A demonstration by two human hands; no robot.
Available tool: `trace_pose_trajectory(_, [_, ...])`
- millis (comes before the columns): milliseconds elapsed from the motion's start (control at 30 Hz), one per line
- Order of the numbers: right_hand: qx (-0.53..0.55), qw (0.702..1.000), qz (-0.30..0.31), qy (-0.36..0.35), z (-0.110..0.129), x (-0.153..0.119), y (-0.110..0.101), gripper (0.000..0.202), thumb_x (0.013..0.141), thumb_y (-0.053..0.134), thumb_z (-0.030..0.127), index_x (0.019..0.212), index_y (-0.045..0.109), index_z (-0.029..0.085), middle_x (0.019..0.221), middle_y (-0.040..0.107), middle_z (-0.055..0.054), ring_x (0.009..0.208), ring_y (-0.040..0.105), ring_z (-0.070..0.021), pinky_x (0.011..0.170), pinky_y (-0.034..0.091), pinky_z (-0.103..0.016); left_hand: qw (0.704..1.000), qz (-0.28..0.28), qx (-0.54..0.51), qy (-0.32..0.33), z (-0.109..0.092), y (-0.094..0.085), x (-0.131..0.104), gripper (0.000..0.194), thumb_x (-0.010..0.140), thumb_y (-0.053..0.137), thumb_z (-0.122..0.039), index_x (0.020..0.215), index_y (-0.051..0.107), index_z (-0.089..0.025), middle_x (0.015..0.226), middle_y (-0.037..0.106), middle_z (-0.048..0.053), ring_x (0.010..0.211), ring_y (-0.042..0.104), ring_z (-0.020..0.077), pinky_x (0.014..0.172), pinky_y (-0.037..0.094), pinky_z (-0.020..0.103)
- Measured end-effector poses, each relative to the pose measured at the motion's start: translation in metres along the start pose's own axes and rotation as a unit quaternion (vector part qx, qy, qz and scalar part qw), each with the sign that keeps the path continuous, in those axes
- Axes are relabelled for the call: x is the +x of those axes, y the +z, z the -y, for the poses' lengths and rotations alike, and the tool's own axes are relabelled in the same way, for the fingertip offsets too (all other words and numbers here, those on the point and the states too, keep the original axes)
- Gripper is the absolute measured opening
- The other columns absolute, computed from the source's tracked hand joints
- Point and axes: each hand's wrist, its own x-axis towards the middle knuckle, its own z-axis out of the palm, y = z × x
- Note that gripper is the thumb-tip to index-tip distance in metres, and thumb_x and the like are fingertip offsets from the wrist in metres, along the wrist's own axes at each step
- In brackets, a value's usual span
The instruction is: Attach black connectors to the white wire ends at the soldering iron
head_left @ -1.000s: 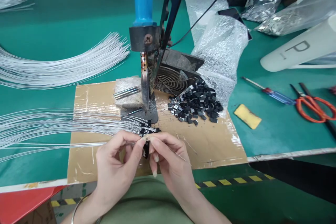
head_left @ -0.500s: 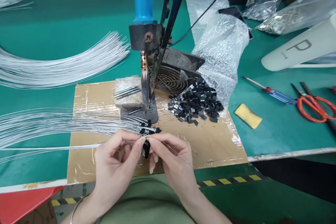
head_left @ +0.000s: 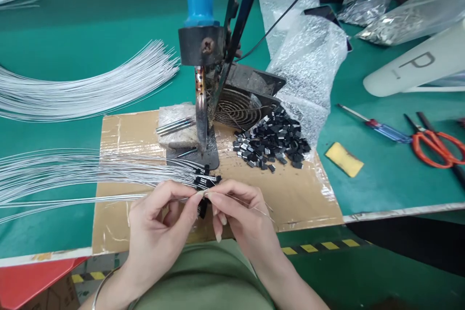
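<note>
Two pinch grips, lower centre: my left hand holds white wire; my right hand, thin wire.

Hands apparently hide ends of the pinched wires.

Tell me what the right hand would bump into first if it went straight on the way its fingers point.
Most likely the left hand, whose fingertips sit just ahead of the right hand; the depth is unclear, and they may already be touching.
</note>
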Motion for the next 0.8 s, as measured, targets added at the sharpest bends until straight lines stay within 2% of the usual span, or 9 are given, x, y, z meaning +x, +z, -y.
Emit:
trace_pose_trajectory(133, [-0.009, 1.000, 0.015, 0.009, 0.003, 0.000, -0.004, 0.014, 0.082, 0.089, 0.033, 0.078, 0.086, 0.020, 0.059, 0.065, 0.002, 0.041, 0.056, -0.0081, 0.038, 0.053, -0.018, 1.000, 0.000, 0.017, 0.008, 0.002, -0.001, 0.000, 0.010, 0.095, 0.075, -0.022, 0.085, 0.076, -0.022, 0.066, 0.062, -0.003, 0.053, 0.044, 0.0093, 0.050, 0.032, 0.026])
trace_pose_trajectory(267, [-0.010, 1.000, 0.005, -0.004, 0.000, -0.001, -0.004, 0.013, 0.083, 0.089, 0.034, 0.082, 0.087, 0.021, 0.063, 0.068, 0.001, 0.043, 0.058, -0.0087, 0.038, 0.054, -0.018, 0.999, 0.003, 0.013, 0.034, 0.004, 0.001, 0.001, 0.009, 0.096, 0.074, -0.018, 0.088, 0.074, -0.023, 0.062, 0.054, -0.006, 0.050, 0.040, 0.0081, 0.048, 0.031, 0.024])
trace_pose_trajectory(467, [0.023, 0.999, -0.027, -0.020, -0.007, -0.001, 0.004, 0.014, 0.080, 0.090, 0.035, 0.080, 0.088, 0.021, 0.058, 0.063, 0.003, 0.042, 0.052, -0.0073, 0.037, 0.053, -0.018, 0.998, -0.028, 0.013, 0.045, 0.008, 0.008, -0.001, 0.008, 0.094, 0.075, -0.017, 0.089, 0.074, -0.022, 0.066, 0.057, -0.005, 0.050, 0.043, 0.0073, 0.048, 0.034, 0.022])
trace_pose_trajectory(633, [0.076, 0.995, -0.052, -0.037, -0.015, -0.002, 0.011, 0.012, 0.077, 0.092, 0.034, 0.081, 0.089, 0.023, 0.059, 0.063, 0.002, 0.044, 0.049, -0.0063, 0.037, 0.052, -0.016, 0.999, -0.042, -0.014, 0.028, 0.009, 0.012, -0.004, 0.005, 0.095, 0.075, -0.019, 0.090, 0.075, -0.021, 0.068, 0.064, -0.003, 0.052, 0.047, 0.0090, 0.048, 0.035, 0.023])
trace_pose_trajectory(733, [0.078, 0.995, -0.056, -0.035, -0.020, -0.002, 0.013, 0.012, 0.078, 0.091, 0.035, 0.082, 0.089, 0.024, 0.060, 0.064, 0.002, 0.042, 0.050, -0.0067, 0.035, 0.052, -0.017, 0.999, -0.046, -0.017, 0.021, 0.008, 0.013, -0.004, 0.006, 0.095, 0.076, -0.021, 0.088, 0.075, -0.021, 0.065, 0.063, -0.003, 0.051, 0.045, 0.0088, 0.047, 0.033, 0.023])
trace_pose_trajectory(800, [0.053, 0.997, -0.047, -0.037, -0.021, -0.003, 0.010, 0.014, 0.082, 0.089, 0.037, 0.085, 0.089, 0.024, 0.062, 0.067, 0.001, 0.041, 0.052, -0.0075, 0.035, 0.052, -0.018, 0.999, -0.047, -0.019, 0.014, 0.008, 0.012, -0.003, 0.008, 0.095, 0.076, -0.023, 0.087, 0.074, -0.020, 0.066, 0.066, -0.002, 0.052, 0.048, 0.0092, 0.047, 0.034, 0.022])
